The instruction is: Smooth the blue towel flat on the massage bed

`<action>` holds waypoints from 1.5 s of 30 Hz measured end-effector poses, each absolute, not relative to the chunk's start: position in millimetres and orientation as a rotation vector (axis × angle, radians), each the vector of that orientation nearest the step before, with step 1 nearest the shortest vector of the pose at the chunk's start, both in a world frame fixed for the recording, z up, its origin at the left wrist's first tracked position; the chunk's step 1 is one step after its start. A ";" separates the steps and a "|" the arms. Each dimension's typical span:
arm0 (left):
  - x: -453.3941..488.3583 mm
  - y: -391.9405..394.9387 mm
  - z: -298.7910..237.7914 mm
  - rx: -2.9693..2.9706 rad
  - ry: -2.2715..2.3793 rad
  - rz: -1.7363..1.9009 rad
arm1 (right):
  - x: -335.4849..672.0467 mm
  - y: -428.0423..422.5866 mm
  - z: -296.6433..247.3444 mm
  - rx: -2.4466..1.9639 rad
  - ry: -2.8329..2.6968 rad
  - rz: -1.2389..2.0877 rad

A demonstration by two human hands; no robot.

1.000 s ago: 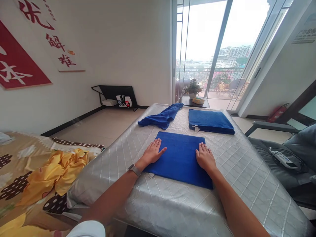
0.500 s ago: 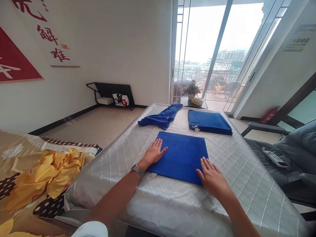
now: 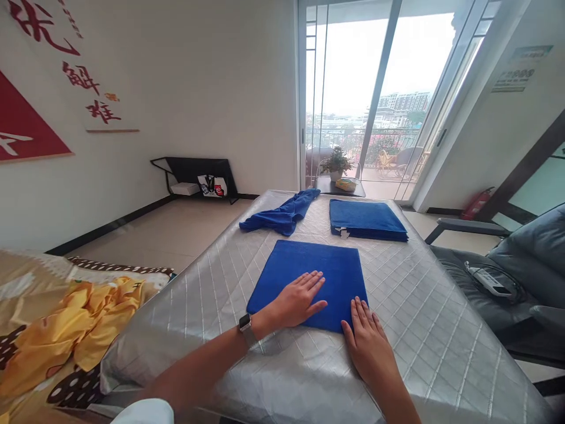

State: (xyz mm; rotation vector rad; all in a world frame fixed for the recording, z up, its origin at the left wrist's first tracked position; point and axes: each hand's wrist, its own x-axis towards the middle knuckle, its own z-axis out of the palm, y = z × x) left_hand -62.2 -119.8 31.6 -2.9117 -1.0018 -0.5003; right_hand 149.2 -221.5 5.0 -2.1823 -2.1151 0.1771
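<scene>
A blue folded towel (image 3: 326, 259) lies flat on the silver quilted cover (image 3: 424, 330) in front of me. My left hand (image 3: 302, 300) rests on its near middle part, fingers stretched out and thumb apart. At the towel's near right corner, my right hand (image 3: 368, 335) lies flat with its fingertips on the edge. Neither hand grips the cloth. Beyond, to the right, is a neat stack of folded blue towels (image 3: 368, 218) with a white tag at its near edge. A crumpled blue towel (image 3: 282, 216) lies at the far left.
Yellow cloth (image 3: 88, 318) is heaped on bedding at the left. A dark armchair (image 3: 468, 277) at the right holds a power strip (image 3: 489, 280). Behind the covered surface, a small table (image 3: 320, 186) bears a potted plant (image 3: 336, 162) before glass sliding doors.
My left hand has slid from the towel's left edge toward its near middle. My right hand stays at the near right corner. The view has shifted slightly.
</scene>
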 end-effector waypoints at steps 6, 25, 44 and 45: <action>-4.9 -162.2 32.9 -3.174 -0.742 -0.389 | 153.6 -223.3 1.3 -2.130 -2.249 0.131; -180.9 -161.7 -11.1 -2.738 -1.629 -0.344 | 153.1 -224.2 1.3 -2.215 -2.104 0.180; -172.6 -166.5 -7.6 -2.737 -1.720 -0.506 | 158.9 -222.0 -0.6 -2.232 -2.167 0.106; -172.7 -166.3 -8.6 -2.736 -1.723 -0.505 | 160.3 -221.9 1.2 -2.238 -2.185 0.102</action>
